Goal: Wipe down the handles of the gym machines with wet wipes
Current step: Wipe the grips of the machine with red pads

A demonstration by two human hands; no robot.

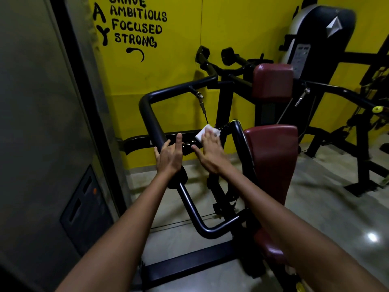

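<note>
A black tubular handle bar (152, 121) of a gym machine bends round in front of me. My left hand (169, 155) reaches to this bar with straight fingers, its fingertips touching the tube. My right hand (208, 150) lies flat with spread fingers on a white wet wipe (203, 132), pressing it against a black machine part beside the bar. Most of the wipe is hidden under the fingers.
A dark red seat back pad (273, 157) stands right of my hands, another red pad (272, 82) behind it. A grey cabinet (42, 123) fills the left. The yellow wall (231, 28) is behind; more black machine frames (362, 148) stand at right on the glossy floor.
</note>
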